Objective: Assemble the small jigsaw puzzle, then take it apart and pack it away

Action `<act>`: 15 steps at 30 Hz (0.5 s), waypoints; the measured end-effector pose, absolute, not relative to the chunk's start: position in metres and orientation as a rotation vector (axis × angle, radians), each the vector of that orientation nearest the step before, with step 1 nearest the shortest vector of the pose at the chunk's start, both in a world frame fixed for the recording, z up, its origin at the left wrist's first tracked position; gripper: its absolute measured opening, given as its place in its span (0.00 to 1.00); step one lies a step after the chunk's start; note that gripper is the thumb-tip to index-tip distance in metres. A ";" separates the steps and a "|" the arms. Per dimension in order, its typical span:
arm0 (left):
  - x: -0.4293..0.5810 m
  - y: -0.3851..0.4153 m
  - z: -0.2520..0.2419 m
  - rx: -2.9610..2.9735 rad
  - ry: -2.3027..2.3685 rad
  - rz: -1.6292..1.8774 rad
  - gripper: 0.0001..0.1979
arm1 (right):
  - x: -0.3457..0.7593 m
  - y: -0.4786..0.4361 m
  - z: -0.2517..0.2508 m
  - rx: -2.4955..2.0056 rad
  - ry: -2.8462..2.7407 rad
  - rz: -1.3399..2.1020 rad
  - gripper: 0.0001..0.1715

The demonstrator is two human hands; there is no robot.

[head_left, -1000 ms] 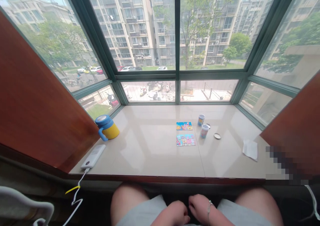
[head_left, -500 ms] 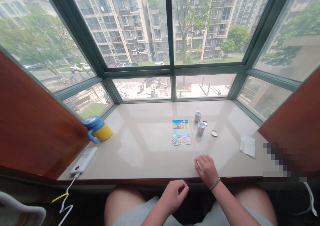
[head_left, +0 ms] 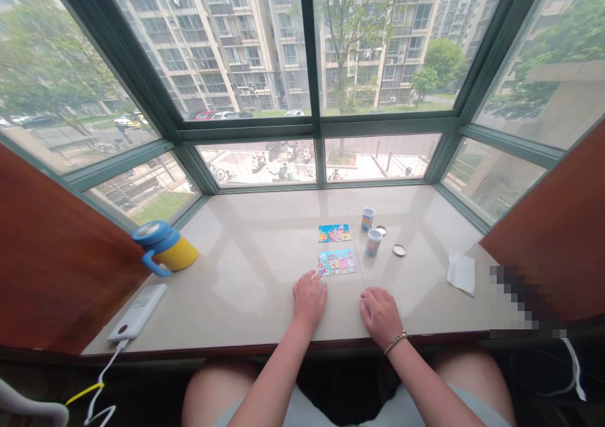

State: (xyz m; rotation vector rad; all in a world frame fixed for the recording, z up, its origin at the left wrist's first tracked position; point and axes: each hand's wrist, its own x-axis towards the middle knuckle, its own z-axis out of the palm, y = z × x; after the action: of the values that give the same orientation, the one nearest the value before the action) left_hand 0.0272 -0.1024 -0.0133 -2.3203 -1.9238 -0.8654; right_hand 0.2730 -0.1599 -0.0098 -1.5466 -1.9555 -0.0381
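My left hand (head_left: 309,298) reaches over the pale sill top with its fingers stretched forward and its thumb apart. Its fingertips are at the lower left corner of the nearer cartoon picture (head_left: 337,262), a flat, light blue rectangle with pink and yellow figures. Whether they touch it I cannot tell. Behind lies a smaller, darker blue cartoon picture (head_left: 334,233). My right hand (head_left: 382,313), with a bracelet at the wrist, rests near the front edge, fingers curled in; I see nothing in them. Ahead of it two small printed tins, a nearer one (head_left: 374,242) and a farther one (head_left: 367,219), stand upright.
One round lid (head_left: 399,250) lies right of the tins, another (head_left: 380,230) beside them. A white tissue (head_left: 461,274) is at the right. At the left are a blue and yellow jug (head_left: 165,250) and a white power bank (head_left: 138,312) with a cable. Windows enclose the back.
My left hand has risen from above my lap and moved forward onto the sill, up to the nearer picture, its fingers now stretched out. My right hand stays about where it was. The view has shifted slightly.
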 end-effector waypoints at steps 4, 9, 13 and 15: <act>0.027 -0.098 -0.020 -2.295 -1.989 -0.832 0.19 | 0.272 -0.157 -0.011 -1.597 -1.995 -0.020 0.13; 0.025 -0.095 -0.024 -2.241 -2.097 -0.856 0.19 | 0.254 -0.139 -0.006 -1.599 -2.075 -0.011 0.20; 0.025 -0.093 -0.025 -2.237 -2.115 -0.879 0.19 | 0.231 -0.119 -0.010 -1.636 -2.087 -0.009 0.27; 0.025 -0.094 -0.025 -2.247 -2.115 -0.887 0.19 | 0.223 -0.113 -0.017 -1.676 -2.088 0.014 0.30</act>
State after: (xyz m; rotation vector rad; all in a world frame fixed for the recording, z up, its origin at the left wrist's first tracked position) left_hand 0.0252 -0.0937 -0.0247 -2.2468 -2.1149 -0.8869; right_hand 0.2233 -0.1130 -0.0166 -1.6764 -2.0883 0.0140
